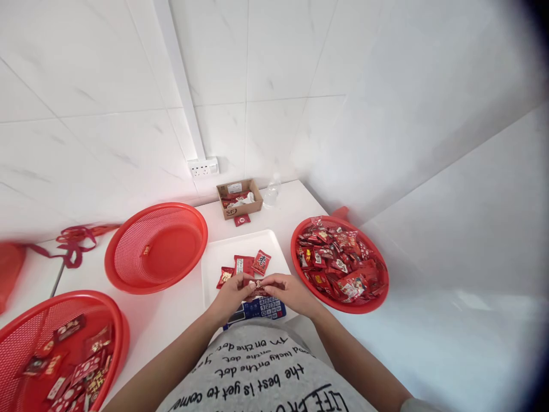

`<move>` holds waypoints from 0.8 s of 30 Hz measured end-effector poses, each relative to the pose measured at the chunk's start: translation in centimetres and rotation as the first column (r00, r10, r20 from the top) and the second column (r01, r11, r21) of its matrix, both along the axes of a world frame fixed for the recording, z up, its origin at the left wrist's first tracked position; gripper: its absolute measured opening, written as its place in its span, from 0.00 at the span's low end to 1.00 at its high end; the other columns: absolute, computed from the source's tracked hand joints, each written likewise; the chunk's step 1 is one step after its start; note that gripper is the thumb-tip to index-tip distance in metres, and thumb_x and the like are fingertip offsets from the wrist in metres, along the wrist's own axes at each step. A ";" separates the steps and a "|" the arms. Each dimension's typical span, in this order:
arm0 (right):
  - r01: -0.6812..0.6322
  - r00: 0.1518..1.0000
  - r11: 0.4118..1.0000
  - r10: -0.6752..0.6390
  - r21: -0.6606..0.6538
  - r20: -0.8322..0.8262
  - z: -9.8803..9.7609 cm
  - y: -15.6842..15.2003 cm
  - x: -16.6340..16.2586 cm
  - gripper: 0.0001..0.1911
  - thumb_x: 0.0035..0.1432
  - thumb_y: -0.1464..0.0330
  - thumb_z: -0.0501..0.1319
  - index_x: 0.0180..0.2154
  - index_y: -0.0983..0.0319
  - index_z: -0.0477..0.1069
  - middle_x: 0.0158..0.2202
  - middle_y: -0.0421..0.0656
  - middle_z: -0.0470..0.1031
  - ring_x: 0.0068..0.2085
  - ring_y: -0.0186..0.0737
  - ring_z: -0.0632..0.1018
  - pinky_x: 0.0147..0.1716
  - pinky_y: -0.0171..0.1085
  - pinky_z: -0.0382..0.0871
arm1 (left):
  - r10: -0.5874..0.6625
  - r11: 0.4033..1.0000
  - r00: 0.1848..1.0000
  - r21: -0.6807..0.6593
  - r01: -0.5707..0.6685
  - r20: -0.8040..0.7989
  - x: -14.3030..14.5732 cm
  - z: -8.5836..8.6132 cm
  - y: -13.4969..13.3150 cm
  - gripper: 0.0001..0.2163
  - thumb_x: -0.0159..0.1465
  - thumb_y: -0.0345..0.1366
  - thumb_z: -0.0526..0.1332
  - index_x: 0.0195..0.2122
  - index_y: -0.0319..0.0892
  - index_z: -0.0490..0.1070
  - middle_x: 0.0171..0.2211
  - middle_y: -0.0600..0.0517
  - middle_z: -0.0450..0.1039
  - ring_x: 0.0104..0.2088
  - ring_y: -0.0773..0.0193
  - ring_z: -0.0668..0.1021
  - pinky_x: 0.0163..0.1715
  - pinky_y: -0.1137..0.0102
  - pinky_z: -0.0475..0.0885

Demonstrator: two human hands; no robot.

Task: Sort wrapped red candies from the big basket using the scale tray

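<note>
Between them, my left hand (232,296) and my right hand (288,290) pinch a small red candy packet (259,288) by its two ends. Both hands are closed on it, above the near part of a white weighing scale (274,252). The scale's blue keypad (269,307) shows just below my fingers. Several red packets lie on the scale's white plate: a red packet with a white label (243,265), a packet with a dark character (261,262) and a smaller packet (225,277) beside my left hand.
A red basket full of red packets (295,252) stands on the right. To the left are a red basket with one small packet (203,220) and a nearer red basket with several packets (122,343). A cardboard box (242,211), a clear plastic container (271,194) and red ribbon (74,243) lie farther back.
</note>
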State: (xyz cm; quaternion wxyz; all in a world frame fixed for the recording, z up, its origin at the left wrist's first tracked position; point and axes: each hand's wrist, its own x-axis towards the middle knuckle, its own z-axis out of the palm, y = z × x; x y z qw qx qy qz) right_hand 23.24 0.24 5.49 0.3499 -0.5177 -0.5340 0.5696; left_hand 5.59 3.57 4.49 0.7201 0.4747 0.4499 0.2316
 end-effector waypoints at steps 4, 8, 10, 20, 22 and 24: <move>0.024 0.981 1.000 -0.025 0.008 0.190 -1.1 -0.1 0.3 0.14 0.52 0.66 0.57 0.41 0.62 0.71 0.39 0.45 0.75 0.38 0.40 0.75 0.40 0.41 0.68 | 0.141 0.990 0.990 -0.010 -0.141 0.006 -1.0 -0.7 1.0 0.15 0.54 0.43 0.61 0.37 0.38 0.66 0.29 0.50 0.73 0.30 0.66 0.75 0.32 0.70 0.68; 0.094 0.930 0.990 -0.123 0.101 0.345 -2.3 0.3 1.9 0.15 0.53 0.66 0.54 0.43 0.62 0.70 0.41 0.46 0.73 0.39 0.40 0.74 0.39 0.40 0.68 | 0.250 0.968 0.968 -0.001 -0.250 0.026 -2.1 -1.3 3.1 0.20 0.57 0.40 0.58 0.49 0.40 0.59 0.41 0.45 0.72 0.39 0.64 0.75 0.39 0.69 0.69; 0.122 0.875 0.974 -0.197 0.193 0.442 -2.9 0.7 3.2 0.15 0.53 0.67 0.54 0.43 0.61 0.70 0.43 0.47 0.72 0.42 0.42 0.73 0.41 0.42 0.67 | 0.257 0.966 0.956 0.039 -0.254 -0.143 -2.7 -1.8 3.9 0.25 0.57 0.37 0.57 0.55 0.42 0.54 0.43 0.45 0.70 0.37 0.65 0.75 0.36 0.69 0.70; 0.158 0.400 0.943 -0.332 0.292 0.855 -7.3 1.0 9.8 0.24 0.52 0.70 0.55 0.52 0.62 0.64 0.56 0.52 0.60 0.58 0.55 0.58 0.53 0.52 0.56 | 0.101 0.985 0.920 0.167 -0.039 -0.379 -4.5 -3.2 1.6 0.18 0.57 0.43 0.54 0.46 0.40 0.64 0.32 0.51 0.70 0.31 0.63 0.74 0.32 0.68 0.69; 0.127 0.374 0.952 -0.305 0.277 0.876 -8.3 1.1 10.1 0.24 0.52 0.73 0.54 0.52 0.64 0.64 0.56 0.52 0.59 0.59 0.53 0.55 0.53 0.50 0.56 | 0.061 0.985 0.924 0.170 0.004 -0.378 -4.8 -3.2 0.8 0.16 0.57 0.43 0.54 0.43 0.40 0.66 0.31 0.51 0.71 0.31 0.63 0.74 0.32 0.67 0.69; 0.088 0.362 0.952 -0.306 0.295 0.880 -9.1 1.2 10.3 0.22 0.52 0.75 0.52 0.50 0.66 0.66 0.56 0.53 0.59 0.59 0.51 0.55 0.54 0.47 0.56 | 0.065 0.978 0.910 0.206 0.023 -0.410 -5.1 -3.4 0.1 0.15 0.57 0.43 0.54 0.41 0.41 0.67 0.33 0.50 0.71 0.32 0.62 0.74 0.33 0.67 0.69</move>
